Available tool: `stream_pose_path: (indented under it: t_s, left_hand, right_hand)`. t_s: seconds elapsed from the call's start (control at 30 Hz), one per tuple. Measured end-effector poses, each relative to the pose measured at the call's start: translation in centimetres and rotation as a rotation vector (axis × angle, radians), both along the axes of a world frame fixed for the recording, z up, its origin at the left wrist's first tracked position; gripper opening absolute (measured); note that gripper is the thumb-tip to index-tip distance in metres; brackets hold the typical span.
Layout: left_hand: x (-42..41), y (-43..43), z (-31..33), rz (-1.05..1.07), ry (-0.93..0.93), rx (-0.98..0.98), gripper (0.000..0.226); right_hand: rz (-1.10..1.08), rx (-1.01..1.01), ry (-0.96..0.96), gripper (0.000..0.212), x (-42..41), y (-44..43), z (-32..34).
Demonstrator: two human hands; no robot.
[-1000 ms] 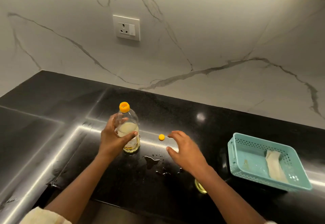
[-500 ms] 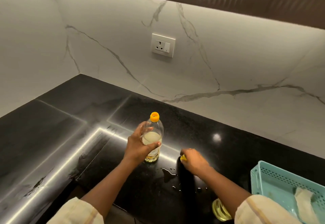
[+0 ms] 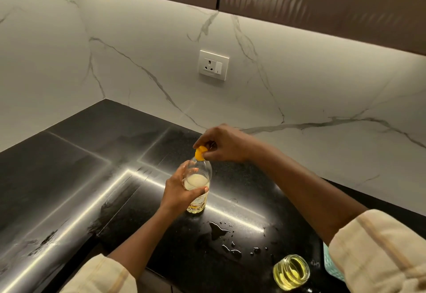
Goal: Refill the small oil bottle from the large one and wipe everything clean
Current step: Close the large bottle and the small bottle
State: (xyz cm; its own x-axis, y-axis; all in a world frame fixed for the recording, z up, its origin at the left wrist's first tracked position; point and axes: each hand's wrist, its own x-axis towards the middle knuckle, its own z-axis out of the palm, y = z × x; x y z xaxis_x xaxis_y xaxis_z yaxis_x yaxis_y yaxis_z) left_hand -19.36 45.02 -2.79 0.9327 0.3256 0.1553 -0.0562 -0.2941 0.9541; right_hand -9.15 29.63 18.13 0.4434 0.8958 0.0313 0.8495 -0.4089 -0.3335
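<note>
The large clear oil bottle (image 3: 198,176) stands upright on the black counter (image 3: 87,159), partly filled with pale oil. My left hand (image 3: 181,192) is wrapped around its body. My right hand (image 3: 227,144) is above the bottle's neck, fingers pinched on the orange cap (image 3: 200,153) at the bottle's mouth. The small glass bottle (image 3: 291,274) sits open near the counter's front edge at the lower right, with yellow oil inside. It stands apart from both hands.
Spilled oil, a puddle (image 3: 217,229) and several drops, lies on the counter between the two bottles. A sliver of a teal basket (image 3: 330,267) shows behind my right sleeve. A wall socket (image 3: 213,65) sits on the marble backsplash under dark cabinets.
My right hand picked a small orange cap up from the counter and rose with it to the top of the large bottle. My left hand kept its hold. The view tilted left and up.
</note>
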Motion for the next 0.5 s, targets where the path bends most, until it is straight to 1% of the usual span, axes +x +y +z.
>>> stream_pose_path:
  t_s: [0.13,0.23,0.33,0.4,0.5]
  left_hand:
    - [-0.2,-0.1,0.4,0.001,-0.004,0.014,0.096]
    - [-0.2,0.1,0.2,0.0,-0.009,0.027,0.095]
    - [0.0,0.2,0.1,-0.005,-0.001,0.025,0.094]
    - [0.1,0.2,0.0,0.003,0.006,0.029,0.091]
    - [0.2,0.2,-0.3,0.02,0.004,0.006,0.097]
  right_hand:
    - [0.08,-0.114,-0.107,0.032,0.2,1.0,0.9]
    - [0.087,-0.157,-0.145,0.03,0.3,1.5,1.1]
    - [-0.007,-0.168,-0.165,0.026,0.1,1.8,0.7]
    - [-0.078,-0.157,-0.181,0.031,-0.4,2.1,0.2]
    - [-0.141,-0.13,-0.282,0.036,-1.5,2.4,-0.7]
